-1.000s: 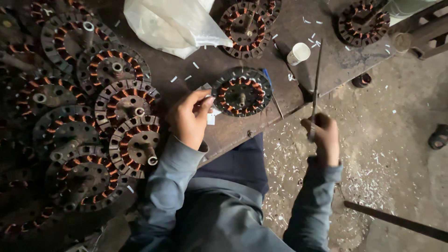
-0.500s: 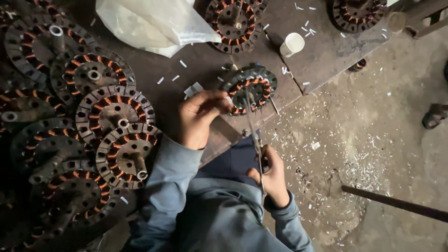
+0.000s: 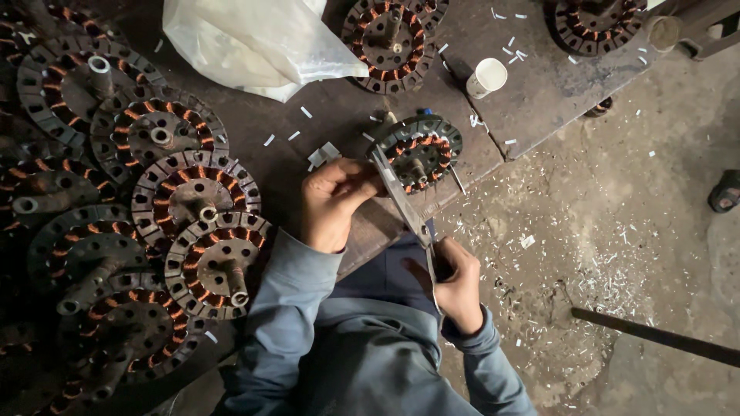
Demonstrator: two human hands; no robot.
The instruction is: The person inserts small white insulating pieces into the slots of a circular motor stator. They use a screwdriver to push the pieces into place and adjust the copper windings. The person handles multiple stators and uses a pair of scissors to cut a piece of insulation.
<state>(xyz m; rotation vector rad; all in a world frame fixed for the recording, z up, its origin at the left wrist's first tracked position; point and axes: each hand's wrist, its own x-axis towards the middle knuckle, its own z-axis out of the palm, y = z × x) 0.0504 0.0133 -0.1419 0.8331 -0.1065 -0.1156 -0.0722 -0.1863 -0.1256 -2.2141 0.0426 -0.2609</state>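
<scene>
My left hand (image 3: pixel 331 204) rests on the dark workbench (image 3: pixel 324 127), with its fingers pinched together beside a round motor stator (image 3: pixel 420 150) wound with copper coils. They seem to pinch a small pale paper strip, mostly hidden by the fingertips. My right hand (image 3: pixel 456 283), low over my lap, grips the handles of long scissors (image 3: pixel 402 199). The scissor blades slant up and left, and their tips reach my left fingertips at the stator's near edge.
Several more stators (image 3: pixel 196 200) are piled on the left of the bench, and two more (image 3: pixel 389 35) lie at the top. A white plastic bag (image 3: pixel 254 42) and a white cup (image 3: pixel 487 77) lie nearby. Paper scraps litter the floor, where a metal bar (image 3: pixel 655 335) lies.
My right hand came in from the bench's right edge to my lap, and the long tool it holds now points at my left fingers. The left hand stayed beside the stator.
</scene>
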